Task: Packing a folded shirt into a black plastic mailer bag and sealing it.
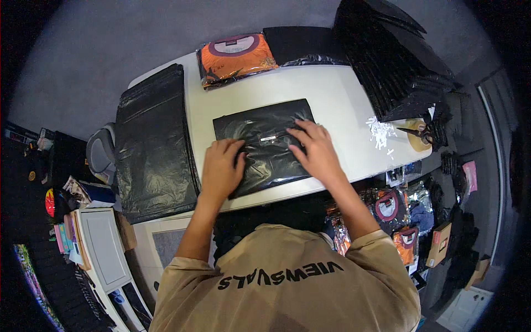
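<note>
A black plastic mailing bag [271,163] lies flat in front of me, with a small white label [268,138] at its middle. On its left side rests my left hand [223,169], fingers bent a little and thumb apart, holding nothing. My right hand [315,148] lies on the right side with fingers spread over the shiny plastic. The label sits between the two hands. Both palms hide parts of the bag's edges.
Black plastic bags [152,144] cover the white table's [343,99] left end. Along the far edge are a bagged orange shirt [238,55], a black package [304,44] and a tall black stack [387,66]. White paper slips [379,131] and scissors [412,131] lie right.
</note>
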Available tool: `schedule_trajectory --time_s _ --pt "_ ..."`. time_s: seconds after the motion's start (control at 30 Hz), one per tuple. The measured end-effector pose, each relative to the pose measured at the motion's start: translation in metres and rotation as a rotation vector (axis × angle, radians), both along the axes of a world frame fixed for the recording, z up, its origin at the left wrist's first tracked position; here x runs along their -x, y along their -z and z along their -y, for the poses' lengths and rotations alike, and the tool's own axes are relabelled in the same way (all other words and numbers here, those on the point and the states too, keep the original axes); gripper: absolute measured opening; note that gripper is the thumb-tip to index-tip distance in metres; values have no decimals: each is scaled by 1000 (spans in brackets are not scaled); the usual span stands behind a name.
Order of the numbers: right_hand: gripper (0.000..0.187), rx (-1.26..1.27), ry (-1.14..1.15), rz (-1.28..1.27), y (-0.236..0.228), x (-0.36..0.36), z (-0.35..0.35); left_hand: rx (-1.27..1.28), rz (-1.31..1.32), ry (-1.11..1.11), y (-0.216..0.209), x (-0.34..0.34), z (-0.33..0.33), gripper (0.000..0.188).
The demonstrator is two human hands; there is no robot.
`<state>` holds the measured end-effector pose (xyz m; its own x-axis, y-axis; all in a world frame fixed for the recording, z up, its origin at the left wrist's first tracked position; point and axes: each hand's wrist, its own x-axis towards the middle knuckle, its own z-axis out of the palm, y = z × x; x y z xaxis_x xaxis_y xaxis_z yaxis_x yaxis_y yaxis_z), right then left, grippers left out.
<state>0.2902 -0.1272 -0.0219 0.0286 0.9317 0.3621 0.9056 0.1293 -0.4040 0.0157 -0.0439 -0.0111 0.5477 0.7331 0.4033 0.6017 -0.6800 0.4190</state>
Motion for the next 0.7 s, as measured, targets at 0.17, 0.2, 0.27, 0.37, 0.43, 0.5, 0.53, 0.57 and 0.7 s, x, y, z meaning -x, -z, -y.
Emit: schedule_trajectory --time_s 0.17,0.2,0.27,0.37,0.43,0.5,0.53,0.57,0.7 --pt "33 -87 36 -59 -1 -31 -7 -41 -30 -59 0 30 -14 32" --pt "30 -91 25 -54 -1 -34 -10 -47 -47 -62 2 31 -16 29" --pt "19 -113 14 -57 1 -37 -14 -56 -61 -67 6 31 -19 25" --pt "17 -109 4 -44 8 -46 -17 -68 -55 -65 9 29 -21 17" --pt "17 -106 2 -29 5 -44 -17 -116 -66 -69 7 31 -20 13" --pt "16 -103 1 -15 3 -45 -15 -110 -66 -76 7 32 -18 12" --pt "15 -117 1 7 3 -47 -13 -103 -66 -83 6 33 -17 11" --pt "15 -131 2 28 3 -48 -12 -104 -66 -83 5 34 -16 11" --pt "17 -112 93 -186 -2 -42 4 13 46 -160 -6 32 -3 10"
